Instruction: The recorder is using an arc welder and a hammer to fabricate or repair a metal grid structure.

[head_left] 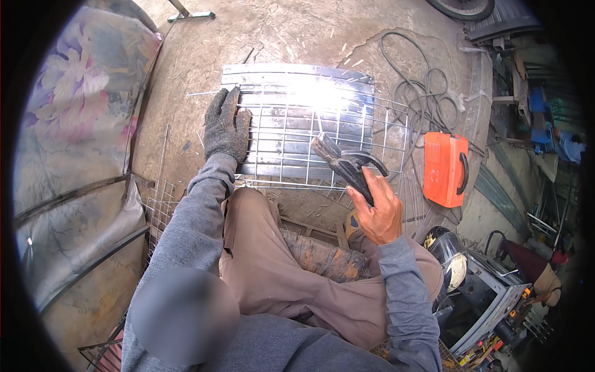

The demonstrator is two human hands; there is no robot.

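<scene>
- Head view: my gloved left hand [227, 126] lies flat, fingers spread, pinning wire mesh [322, 139] on the floor's metal sheet [297, 77].
- Right hand [378, 214], fingers closed, grips electrode holder [347, 164] over mesh.
- I'd keep the mesh pressed flat and the rod steady.

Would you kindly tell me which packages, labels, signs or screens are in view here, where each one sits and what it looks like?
No packages, signs or screens show.
Orange welding machine: on the ground right of the wire mesh panel, a boxy case with a black handle; pale markings on its face, too small to tell.
Left hand: in a dark glove, flat on the mesh.
Right hand: bare, gripping a black electrode holder.
</scene>
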